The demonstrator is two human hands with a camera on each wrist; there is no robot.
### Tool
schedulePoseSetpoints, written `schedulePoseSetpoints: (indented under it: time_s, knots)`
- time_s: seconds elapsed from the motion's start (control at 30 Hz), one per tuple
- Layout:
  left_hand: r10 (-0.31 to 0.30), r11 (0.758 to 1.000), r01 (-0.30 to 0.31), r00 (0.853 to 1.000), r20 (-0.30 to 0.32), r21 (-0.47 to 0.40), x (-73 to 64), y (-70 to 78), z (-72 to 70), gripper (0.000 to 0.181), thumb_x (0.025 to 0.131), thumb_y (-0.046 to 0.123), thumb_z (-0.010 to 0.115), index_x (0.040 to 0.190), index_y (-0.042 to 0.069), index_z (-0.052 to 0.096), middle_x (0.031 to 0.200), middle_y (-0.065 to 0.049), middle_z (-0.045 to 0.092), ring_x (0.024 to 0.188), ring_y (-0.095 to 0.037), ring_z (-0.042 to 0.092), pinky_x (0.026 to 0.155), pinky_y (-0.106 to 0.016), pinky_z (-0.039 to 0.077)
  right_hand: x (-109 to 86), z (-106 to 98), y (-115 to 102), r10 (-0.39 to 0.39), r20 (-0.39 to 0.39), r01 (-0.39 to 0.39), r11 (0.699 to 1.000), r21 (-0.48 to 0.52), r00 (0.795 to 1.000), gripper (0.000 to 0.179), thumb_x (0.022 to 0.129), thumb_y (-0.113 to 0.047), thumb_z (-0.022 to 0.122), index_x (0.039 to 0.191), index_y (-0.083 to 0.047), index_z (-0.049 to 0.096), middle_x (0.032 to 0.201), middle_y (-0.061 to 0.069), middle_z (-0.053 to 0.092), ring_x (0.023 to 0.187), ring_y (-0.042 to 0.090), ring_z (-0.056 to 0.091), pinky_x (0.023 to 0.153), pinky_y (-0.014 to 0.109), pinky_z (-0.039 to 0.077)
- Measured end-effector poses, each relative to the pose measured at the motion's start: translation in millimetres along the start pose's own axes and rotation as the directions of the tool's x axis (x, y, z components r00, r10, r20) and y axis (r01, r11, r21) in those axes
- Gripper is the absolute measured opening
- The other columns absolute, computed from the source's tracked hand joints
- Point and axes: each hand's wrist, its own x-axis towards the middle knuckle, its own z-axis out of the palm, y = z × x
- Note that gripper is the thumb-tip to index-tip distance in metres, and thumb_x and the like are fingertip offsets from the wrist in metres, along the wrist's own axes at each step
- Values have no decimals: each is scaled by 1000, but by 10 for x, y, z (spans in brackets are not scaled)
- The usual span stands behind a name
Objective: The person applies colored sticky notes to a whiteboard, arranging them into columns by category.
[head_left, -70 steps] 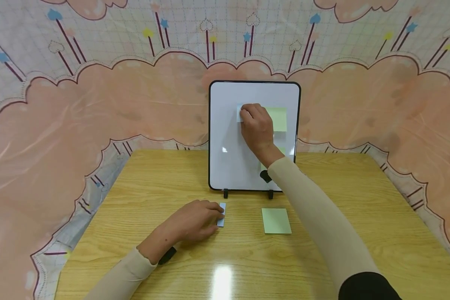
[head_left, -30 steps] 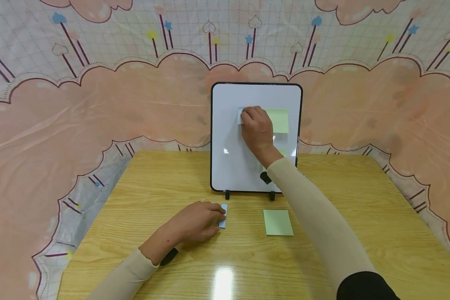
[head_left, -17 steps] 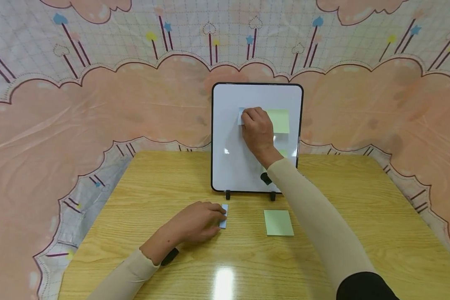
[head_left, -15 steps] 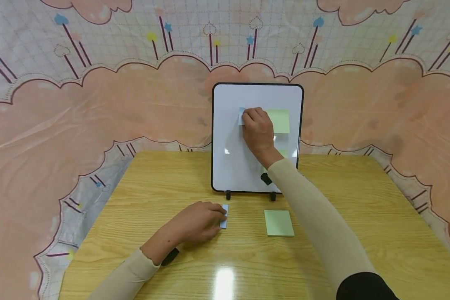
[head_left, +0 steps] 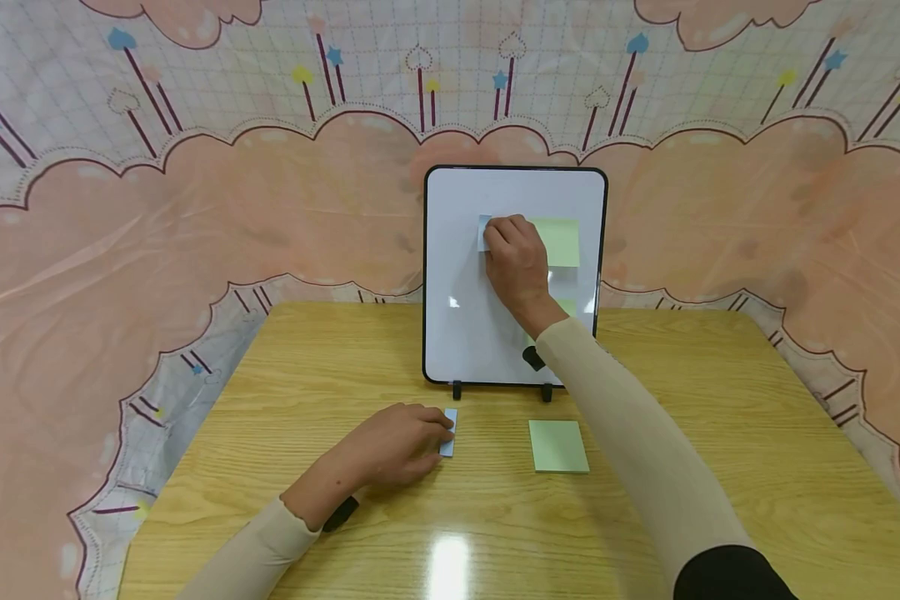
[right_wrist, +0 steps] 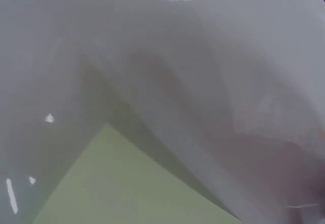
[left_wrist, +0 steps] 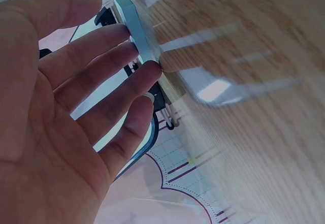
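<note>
A small whiteboard (head_left: 465,333) with a black frame stands upright on the table. In the head view my right hand (head_left: 517,262) is up against it, fingers curled and thumb close to them, pinching a light blue sticky note (head_left: 483,233) at the board's surface. Most of that note is hidden behind the hand. On the table, my left hand (head_left: 397,442) rests its fingertips on a thin blue sticky note pad (head_left: 449,433). The left wrist view shows that hand's fingers (left_wrist: 109,56) loosely extended, tips along the edge of the pad (left_wrist: 134,26).
A green sticky note (head_left: 562,242) is on the board right of my right hand; another green note (head_left: 566,307) lower down is partly covered by the forearm. A green pad (head_left: 558,447) lies on the wooden table (head_left: 330,350). Two black feet (head_left: 457,390) hold the board.
The head view has shifted slightly. Both hands keep their places, the right at the board and the left at the blue pad.
</note>
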Motion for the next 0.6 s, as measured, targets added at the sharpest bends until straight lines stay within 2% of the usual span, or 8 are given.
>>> schedulePoseSetpoints:
  time_s: [0.3,0.6]
  knots:
    - [-8,1000,8,1000,0,-7,-5,31,11,28,101,18,69,127,10,77,135,-1,69,125,-21,66,106,-43,54,-35,-29,-2,-5,23,5,1000,7,1000,11,100,4,65,95,3,75,106,14,75,104,31,67,97,40,57]
    - [-6,1000,6,1000,-2,1,-22,56,21,28,101,19,69,127,11,77,136,-1,69,125,-20,66,105,-42,54,-118,-50,12,-23,23,23,999,27,999,6,91,5,73,97,3,75,112,14,75,109,33,65,104,41,53]
